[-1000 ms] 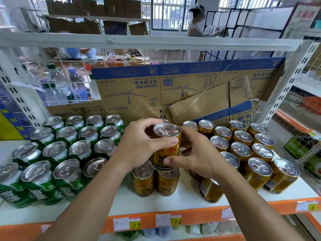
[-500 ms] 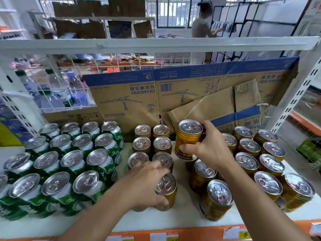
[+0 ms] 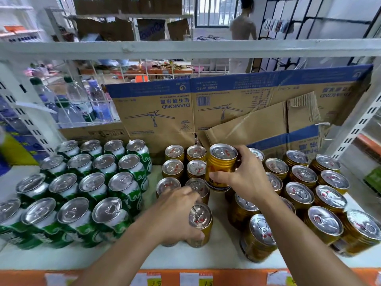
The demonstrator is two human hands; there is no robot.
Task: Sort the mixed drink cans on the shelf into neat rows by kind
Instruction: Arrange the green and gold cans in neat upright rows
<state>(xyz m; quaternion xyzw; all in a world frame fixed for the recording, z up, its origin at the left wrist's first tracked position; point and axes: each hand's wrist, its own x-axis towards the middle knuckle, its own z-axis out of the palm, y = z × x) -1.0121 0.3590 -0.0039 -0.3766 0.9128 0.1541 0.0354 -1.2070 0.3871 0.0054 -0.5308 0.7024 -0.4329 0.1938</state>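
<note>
The green cans (image 3: 82, 182) stand in tidy rows on the left of the shelf (image 3: 185, 259). The gold rows in the middle are half built, and we judge the loose gold cans (image 3: 309, 203) on the right remain. Our left hand (image 3: 175, 213) grips the near gold can (image 3: 201, 226). Our right hand (image 3: 245, 178) clasps a raised can (image 3: 222, 164), now further left and lower than half a second ago, beside the far rows.
</note>
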